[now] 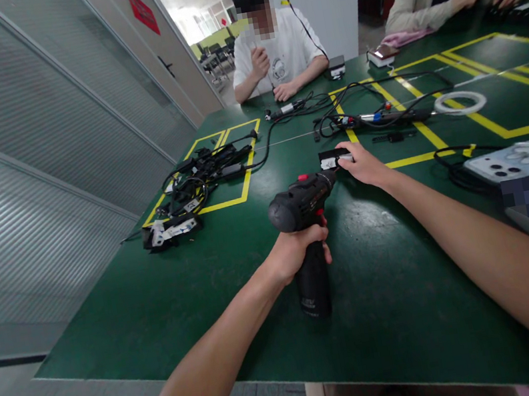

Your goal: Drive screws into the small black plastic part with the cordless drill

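the left hand (298,246) grips a black power screwdriver (304,218) aimed at a small black part (334,158) that the right hand (365,164) pins to the green tabletop (385,286), so the driving step seems in hand, calling for a steady, square tip.

Left hand (298,246) wraps the grip of a black electric screwdriver (302,205), nose aimed at a small black part with a white label (334,158) on the green counter (403,296). Right hand (365,164) pins that part down, fingers on its right end. Tangle of black cables and adapters (196,182) far left inside yellow tape lines. White ring (460,102) far right. Phone (524,158) near right. Two other people sit at the far edge.
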`<state>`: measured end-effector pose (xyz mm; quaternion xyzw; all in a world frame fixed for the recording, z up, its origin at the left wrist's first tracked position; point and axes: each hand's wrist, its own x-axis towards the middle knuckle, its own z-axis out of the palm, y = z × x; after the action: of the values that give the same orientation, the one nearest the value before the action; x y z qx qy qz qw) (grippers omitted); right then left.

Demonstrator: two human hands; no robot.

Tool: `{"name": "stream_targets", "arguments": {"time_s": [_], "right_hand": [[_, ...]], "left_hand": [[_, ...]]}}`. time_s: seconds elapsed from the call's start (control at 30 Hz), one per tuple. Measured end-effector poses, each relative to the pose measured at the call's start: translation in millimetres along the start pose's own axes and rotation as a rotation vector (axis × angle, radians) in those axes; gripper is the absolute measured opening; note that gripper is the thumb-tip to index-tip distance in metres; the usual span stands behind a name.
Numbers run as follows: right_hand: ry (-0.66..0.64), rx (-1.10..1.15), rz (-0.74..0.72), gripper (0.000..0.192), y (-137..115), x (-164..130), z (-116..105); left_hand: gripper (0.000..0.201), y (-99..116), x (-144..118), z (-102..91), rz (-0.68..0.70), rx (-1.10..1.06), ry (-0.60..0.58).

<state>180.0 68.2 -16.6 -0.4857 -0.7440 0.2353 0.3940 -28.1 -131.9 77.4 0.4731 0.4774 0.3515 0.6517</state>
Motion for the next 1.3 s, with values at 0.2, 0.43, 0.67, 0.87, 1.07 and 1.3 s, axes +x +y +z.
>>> {"name": "stream_targets", "arguments": {"time_s": [0.2,0.43,0.67,0.87,1.07,1.3], "right_hand": [[-0.010,-0.011,0.004,0.042,0.4,0.2,-0.5],[-0.004,-0.007,0.011,0.042,-0.4,0.0,-0.1],[0.001,0.004,0.014,0.041,-1.6,-0.3,-0.2],[0.000,0.003,0.014,0.041,-2.9,-0.7,-0.8],[-0.009,0.002,0.025,0.042,-4.1,-1.3,-1.6],[-0.009,-0.005,0.018,0.042,-2.0,-0.1,-0.7]], "left_hand": [[0.018,0.2,0.2,-0.8,0.001,0.009,-0.004],[0.021,0.3,0.3,-0.5,-0.005,-0.012,-0.019],[0.020,0.4,1.0,-0.4,-0.004,-0.011,-0.012],[0.020,0.4,0.1,-0.3,-0.001,-0.018,-0.015],[0.018,0.3,0.5,-0.4,0.003,-0.008,-0.005],[0.017,-0.7,0.6,-0.5,0.003,0.004,-0.010]]}}
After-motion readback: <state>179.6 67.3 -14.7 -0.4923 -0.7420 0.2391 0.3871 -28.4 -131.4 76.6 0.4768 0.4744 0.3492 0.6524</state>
